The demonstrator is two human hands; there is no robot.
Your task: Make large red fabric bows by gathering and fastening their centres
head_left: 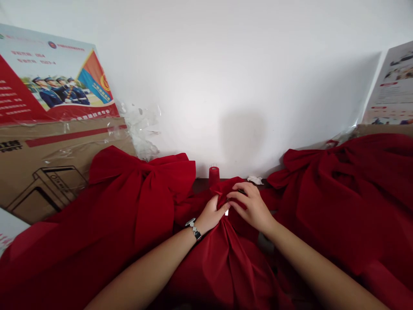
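Gathered red fabric (pixel 226 258) fans out below my hands in pleats. My left hand (pixel 211 212), with a watch (pixel 194 228) at its wrist, is closed on the bunched part of this cloth. Just to the right, the curved fingers of my right hand (pixel 251 206) meet at the same gathered spot, thumb near the left thumb. Between them shows a small white bit (pixel 226 212), too small to name. Whatever my right fingertips pinch is hidden. Behind the hands stands a spool of red thread (pixel 214 176) with pins in its top.
Large red bows with long tails lie on both sides, a left bow (pixel 142 172) and a right bow (pixel 335 168). A cardboard box (pixel 74 150) with a printed poster (pixel 61 82) leans at left. A crumpled white scrap (pixel 255 180) lies by the white wall (pixel 241 64).
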